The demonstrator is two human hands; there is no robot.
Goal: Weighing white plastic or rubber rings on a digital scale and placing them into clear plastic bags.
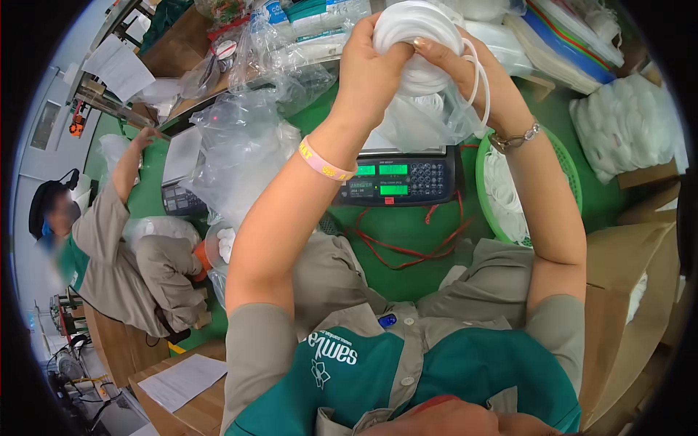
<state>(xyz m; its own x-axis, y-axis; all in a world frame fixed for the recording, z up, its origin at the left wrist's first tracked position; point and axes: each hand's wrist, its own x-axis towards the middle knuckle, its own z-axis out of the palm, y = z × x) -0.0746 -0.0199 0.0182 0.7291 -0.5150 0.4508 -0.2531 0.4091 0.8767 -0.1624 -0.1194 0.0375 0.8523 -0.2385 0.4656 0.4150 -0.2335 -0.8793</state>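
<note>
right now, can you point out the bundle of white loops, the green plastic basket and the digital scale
Bundle of white loops (413, 23): head view, on its upper coils.
Green plastic basket (568, 174): head view, on its right wall.
Digital scale (423, 178): head view, on its keypad.

The white coil (407, 22) looked like smooth, softly glossy plastic. The crumpled clear bag (243, 156) was thin, shiny plastic; the green basket (566, 171), plastic; the bracelet (519, 139), polished metal. The sleeve (262, 338) was matt cloth, the carton (622, 254) dull cardboard, the sheet (182, 381) smooth paper.
</note>
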